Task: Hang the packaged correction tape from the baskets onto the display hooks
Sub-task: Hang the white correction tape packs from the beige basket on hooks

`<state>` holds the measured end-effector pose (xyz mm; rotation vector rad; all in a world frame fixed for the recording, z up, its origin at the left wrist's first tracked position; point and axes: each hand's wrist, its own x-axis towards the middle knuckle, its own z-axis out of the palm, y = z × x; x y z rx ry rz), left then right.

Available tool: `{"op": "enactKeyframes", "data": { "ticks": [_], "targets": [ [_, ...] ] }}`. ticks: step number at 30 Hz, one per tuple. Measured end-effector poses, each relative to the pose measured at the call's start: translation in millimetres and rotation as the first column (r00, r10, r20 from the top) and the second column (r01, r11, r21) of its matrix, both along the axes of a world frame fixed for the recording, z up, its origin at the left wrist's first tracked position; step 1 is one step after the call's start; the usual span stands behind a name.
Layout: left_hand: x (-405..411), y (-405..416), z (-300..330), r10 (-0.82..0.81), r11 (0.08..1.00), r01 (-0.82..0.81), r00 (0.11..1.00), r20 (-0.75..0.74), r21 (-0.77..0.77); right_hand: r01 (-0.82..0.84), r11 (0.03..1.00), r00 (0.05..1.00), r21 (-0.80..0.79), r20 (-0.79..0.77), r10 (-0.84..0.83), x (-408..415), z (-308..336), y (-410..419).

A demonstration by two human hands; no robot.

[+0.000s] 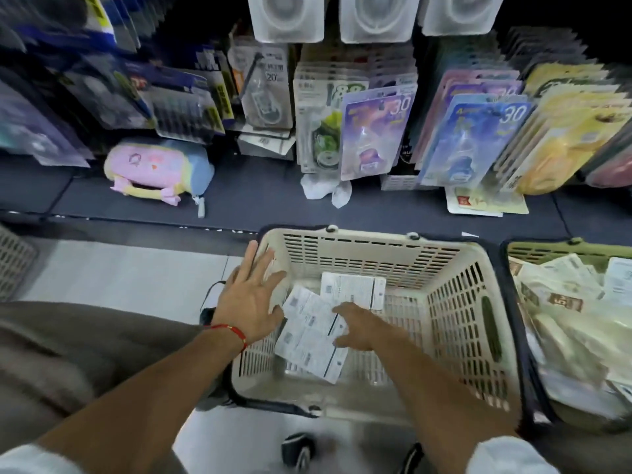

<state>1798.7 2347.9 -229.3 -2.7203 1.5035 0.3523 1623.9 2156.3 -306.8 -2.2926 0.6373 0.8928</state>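
Nearest, both hands reach into the cream basket [455, 292], the landmark here. The right hand [359, 328] lies on the loose packaged correction tape [313, 331] at the basket's middle floor; its fingers are hidden beneath the palm, so I cannot tell whether they pinch a pack or only press on it. The left hand [251, 297] hovers over the basket's left wall, fingers spread wide and holding nothing. The step, as I judge it, is picking up packs: gather a few squared together, hang-holes at one end, so they thread in one go. Right of the basket sits a green basket [547, 249] heaped with more packs. Beyond the basket, the display hooks [251, 71] carry hanging cards above the dark shelf [260, 196]
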Motion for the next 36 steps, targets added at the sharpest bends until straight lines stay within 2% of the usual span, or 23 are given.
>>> {"op": "enactKeyframes", "data": {
  "ticks": [3,8,10,14,19,21,23,25,26,28,31,33,36],
  "targets": [
    [-1,-1,-5,0.033,0.999,-0.032,0.999,0.02,-0.039,-0.104,0.991,0.992,-0.089,0.061,0.109,8,-26,24],
    [-2,-3,-6,0.051,0.997,-0.049,0.998,0.04,-0.061,-0.254,0.921,0.967,-0.296,-0.053,0.249,24,-53,57],
    [-3,-3,-6,0.05,0.995,-0.045,0.997,0.056,-0.085,-0.241,0.921,0.969,-0.306,-0.026,0.245,29,-57,63],
    [-3,-1,-8,0.053,0.994,-0.044,0.995,0.088,-0.099,-0.051,0.979,0.987,-0.196,0.139,0.079,28,-57,47],
    [-4,-2,-6,0.067,0.994,-0.062,0.996,0.051,-0.086,0.059,0.998,0.971,-0.036,0.234,-0.049,21,-50,39],
    [-5,-2,-4,0.064,0.996,-0.06,0.996,0.055,-0.067,0.201,0.976,0.943,0.081,0.255,-0.215,20,-41,30],
    [-8,-2,-2,0.026,0.999,-0.02,0.993,0.117,-0.047,0.335,0.913,0.903,0.234,0.198,-0.382,18,-26,15],
    [-13,-7,0,-0.076,0.996,0.081,0.981,0.176,-0.022,0.362,0.855,0.891,0.371,0.131,-0.434,14,-8,2],
    [-17,-11,1,-0.13,0.991,0.133,0.979,0.157,-0.013,0.349,0.841,0.896,0.413,0.115,-0.429,12,1,-3],
    [-28,-20,0,-0.148,0.988,0.147,0.989,-0.009,-0.037,0.323,0.827,0.902,0.46,0.115,-0.416,8,20,-8],
    [-41,-31,3,0.01,0.981,-0.069,0.951,-0.309,-0.18,0.328,0.767,0.871,0.551,0.139,-0.472,0,48,-10],
    [-40,-33,11,0.044,0.959,-0.151,0.915,-0.401,-0.24,0.356,0.694,0.819,0.626,0.149,-0.554,-12,64,-14],
    [-32,-35,28,0.08,0.918,-0.272,0.84,-0.537,-0.289,0.417,0.516,0.697,0.748,0.102,-0.71,-40,76,-26]
  ]
}}
